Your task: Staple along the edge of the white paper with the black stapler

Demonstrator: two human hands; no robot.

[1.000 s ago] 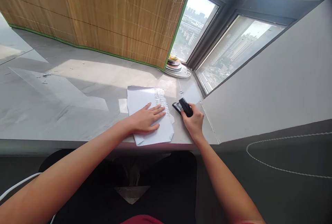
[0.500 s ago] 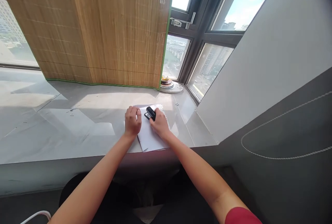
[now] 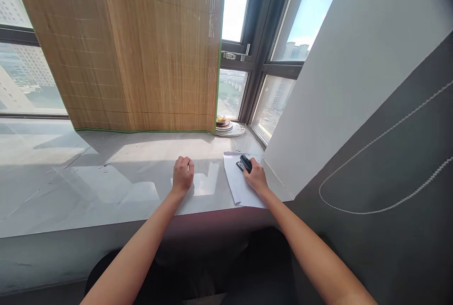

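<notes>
My right hand (image 3: 256,175) grips a small black stapler (image 3: 244,163), its jaw end pointing to the upper left. Beneath the stapler and that hand lie white paper sheets (image 3: 244,192) on the pale marble windowsill (image 3: 123,187), close to the right wall. The sheets have a curled corner at the near edge; some writing shows faintly along the far right side. Left of the paper, apart from it, my left hand (image 3: 183,174) rests on the sill with its fingers curled in. No object shows from that fist.
A bamboo blind (image 3: 152,60) with green edging hangs down to the sill. Stacked plates or discs (image 3: 226,128) stand in the window corner. Small dark bits (image 3: 106,164) lie on the sill at the left. A beaded cord (image 3: 354,213) loops along the right wall.
The paper and my right hand with the stapler have moved to the right, away from my left hand. My left hand is now apart from the sheets. The camera view has tilted up.
</notes>
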